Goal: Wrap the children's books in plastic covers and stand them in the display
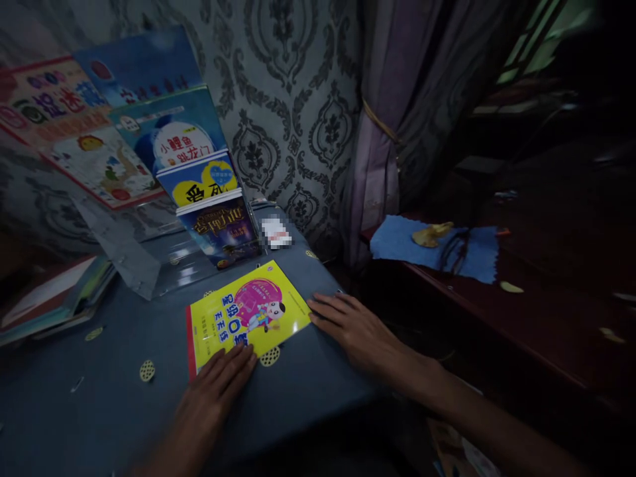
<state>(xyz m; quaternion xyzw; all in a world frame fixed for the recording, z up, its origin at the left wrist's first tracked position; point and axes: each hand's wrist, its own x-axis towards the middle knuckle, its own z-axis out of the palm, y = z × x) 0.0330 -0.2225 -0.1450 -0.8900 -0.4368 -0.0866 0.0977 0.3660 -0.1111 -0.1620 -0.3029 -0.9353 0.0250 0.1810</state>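
Note:
A yellow workbook (293,298) with a red spine and a pink circle on its cover lies flat on the blue patterned tablecloth (119,411). My left hand (218,377) rests on the workbook's near edge, fingers stretched out flat. At the right edge of the same book, my right hand (342,324) lies with its fingers extended, the tips touching the corner. Neither hand grips anything. Behind the workbook stands a clear display rack (129,265) that holds several upright books, among them a dark blue one (218,232) in the front slot.
Left of the rack lies a stack of books (54,298). A small white card (276,233), blurred out, is beside the rack. To the right, a dark red table (521,318) carries a blue cloth (397,242). A tied purple curtain (380,165) hangs behind.

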